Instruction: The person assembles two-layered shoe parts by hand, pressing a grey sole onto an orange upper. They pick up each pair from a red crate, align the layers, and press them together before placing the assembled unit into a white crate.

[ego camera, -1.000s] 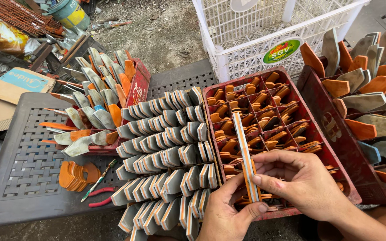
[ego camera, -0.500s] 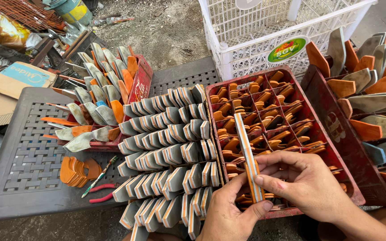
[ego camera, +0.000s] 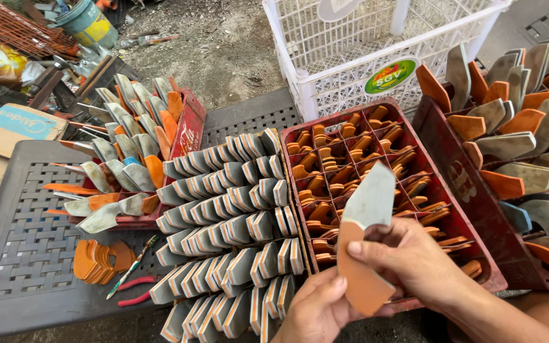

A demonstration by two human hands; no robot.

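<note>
We hold one flat blade piece w/ a grey metal upper half and an orange lower half [ego camera: 365,244] up in front of us, broad face turned to the camera, grey tip pointing up over the dark red plastic compartment crate [ego camera: 459,190]. Our right hand [ego camera: 414,257] grasps it from the right, thumb laid across the orange part approx. where grey meets orange, fingers curled behind. Our left hand [ego camera: 316,311] comes in from below, closed round the bottom end of the orange part; its fingertips are mostly hidden behind the piece. The crate under the blade is divided into cells, each packed w/ orange-handled pieces standing on edge. Just left of it, rows of grey and orange blade pieces stacked on edge [ego camera: 230,222] run in tight overlapping lines down to the bottom of the view. Further left a second red crate w/ loose grey and orange blades sticking up [ego camera: 128,133] sits on the dark grey perforated plastic table [ego camera: 27,254]. On that table, near the stacked rows, lie a small pile of orange flat pieces [ego camera: 96,260] and red-handled pliers [ego camera: 133,293]. At right, a third crate of larger grey and orange blades [ego camera: 516,127]; behind, a white plastic lattice basket [ego camera: 376,44].
</note>
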